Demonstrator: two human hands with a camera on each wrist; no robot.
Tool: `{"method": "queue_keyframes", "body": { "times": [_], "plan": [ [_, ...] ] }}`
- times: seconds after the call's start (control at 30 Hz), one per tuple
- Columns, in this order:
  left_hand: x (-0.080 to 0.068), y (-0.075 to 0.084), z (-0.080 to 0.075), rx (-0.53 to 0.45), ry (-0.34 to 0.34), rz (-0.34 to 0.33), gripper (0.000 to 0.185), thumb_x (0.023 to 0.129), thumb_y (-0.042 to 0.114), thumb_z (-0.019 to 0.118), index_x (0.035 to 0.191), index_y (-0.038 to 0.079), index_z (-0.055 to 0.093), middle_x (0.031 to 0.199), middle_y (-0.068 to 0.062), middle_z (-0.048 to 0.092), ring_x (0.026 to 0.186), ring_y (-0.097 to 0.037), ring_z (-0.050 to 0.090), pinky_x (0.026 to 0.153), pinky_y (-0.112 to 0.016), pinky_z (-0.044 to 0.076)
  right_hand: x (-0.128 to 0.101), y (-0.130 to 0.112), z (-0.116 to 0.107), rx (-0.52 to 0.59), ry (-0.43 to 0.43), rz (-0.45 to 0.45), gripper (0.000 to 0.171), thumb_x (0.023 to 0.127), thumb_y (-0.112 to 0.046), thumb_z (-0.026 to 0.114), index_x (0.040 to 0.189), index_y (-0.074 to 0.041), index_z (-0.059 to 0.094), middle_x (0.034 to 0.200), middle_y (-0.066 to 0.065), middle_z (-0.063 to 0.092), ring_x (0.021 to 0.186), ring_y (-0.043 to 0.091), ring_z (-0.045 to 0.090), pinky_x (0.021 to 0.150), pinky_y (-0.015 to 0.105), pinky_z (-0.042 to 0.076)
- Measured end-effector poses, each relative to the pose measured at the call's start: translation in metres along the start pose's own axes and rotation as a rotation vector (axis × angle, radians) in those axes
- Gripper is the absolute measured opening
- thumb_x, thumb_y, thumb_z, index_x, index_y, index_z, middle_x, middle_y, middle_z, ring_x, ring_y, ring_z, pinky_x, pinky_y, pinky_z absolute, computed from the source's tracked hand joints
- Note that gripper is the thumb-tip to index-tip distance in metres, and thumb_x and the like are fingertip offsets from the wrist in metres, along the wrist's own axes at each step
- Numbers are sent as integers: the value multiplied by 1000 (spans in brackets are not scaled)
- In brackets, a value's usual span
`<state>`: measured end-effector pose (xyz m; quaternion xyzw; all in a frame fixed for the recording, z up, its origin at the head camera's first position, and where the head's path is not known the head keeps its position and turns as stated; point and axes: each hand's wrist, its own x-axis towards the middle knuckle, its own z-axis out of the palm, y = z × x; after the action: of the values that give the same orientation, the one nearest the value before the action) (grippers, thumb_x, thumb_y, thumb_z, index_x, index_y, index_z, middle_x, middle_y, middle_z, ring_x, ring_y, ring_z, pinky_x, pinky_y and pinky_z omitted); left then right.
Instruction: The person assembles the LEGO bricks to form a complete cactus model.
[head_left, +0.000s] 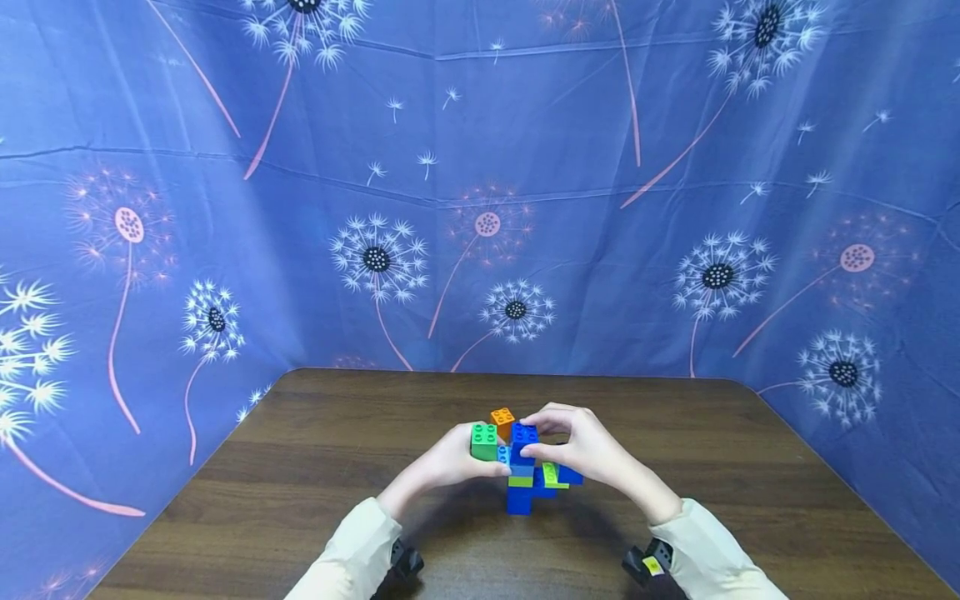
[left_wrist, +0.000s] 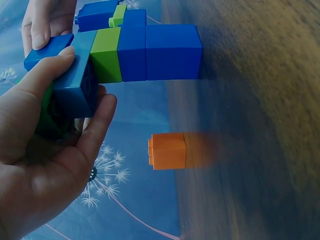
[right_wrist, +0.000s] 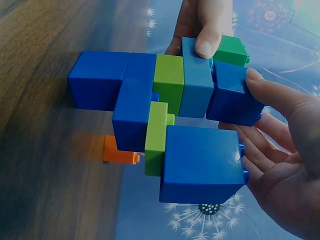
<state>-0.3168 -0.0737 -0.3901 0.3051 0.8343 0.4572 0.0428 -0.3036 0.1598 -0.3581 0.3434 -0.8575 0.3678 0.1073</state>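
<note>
A stacked toy-brick structure stands upright on the table between the hands. Its base is a blue brick (right_wrist: 97,80), followed by a longer blue brick (right_wrist: 134,102), a lime brick (right_wrist: 168,82) and a light blue brick (right_wrist: 197,92). My left hand (head_left: 456,458) grips the light blue brick between thumb and fingers. Beside that thumb, on top, is a green brick (head_left: 483,447). My right hand (head_left: 581,440) pinches a dark blue brick (right_wrist: 235,95), slightly tilted over the light blue one with studs showing between them. A thin lime brick (right_wrist: 156,142) and another blue brick (right_wrist: 202,162) form a side branch.
Behind the structure an orange brick (head_left: 502,422) stands on the wooden table (head_left: 360,408). A blue dandelion-print cloth (head_left: 600,275) hangs around the table's back and sides.
</note>
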Motion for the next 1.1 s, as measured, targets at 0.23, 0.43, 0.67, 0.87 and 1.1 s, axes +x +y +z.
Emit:
{"method": "queue_keyframes", "body": {
  "times": [0.23,0.43,0.67,0.87,1.1],
  "plan": [
    [0,2,0,-2,0,8,32,79,21,75,101,4,61,80,-2,65,66,-8,59,64,-22,51,1,-1,-2,-2,-18,-14,36,82,-34,70,112,-14,67,97,-4,66,88,10,64,82,32,53],
    [1,2,-1,10,2,20,32,79,22,75,101,3,61,80,-1,65,66,-8,58,64,-22,51,3,-3,-2,21,-14,-24,36,81,-33,71,110,-13,67,96,-3,66,87,11,64,82,30,53],
    [1,0,-1,30,-5,11,33,80,25,75,102,4,61,81,1,64,66,-7,58,64,-22,50,3,1,1,35,-16,2,36,81,-34,72,110,-14,67,95,-4,65,87,10,63,82,30,53],
    [0,0,-1,8,0,9,32,80,23,75,101,3,61,81,-1,65,67,-8,59,65,-22,51,3,0,2,43,-16,19,34,81,-28,72,112,-14,66,96,-3,65,88,10,62,82,30,53],
    [-2,2,0,-40,-7,-8,33,79,21,75,103,2,60,82,-3,66,67,-10,60,65,-22,52,-2,-19,0,89,-6,28,33,81,-15,73,111,-4,65,95,6,65,87,18,64,83,37,53]
  ]
}}
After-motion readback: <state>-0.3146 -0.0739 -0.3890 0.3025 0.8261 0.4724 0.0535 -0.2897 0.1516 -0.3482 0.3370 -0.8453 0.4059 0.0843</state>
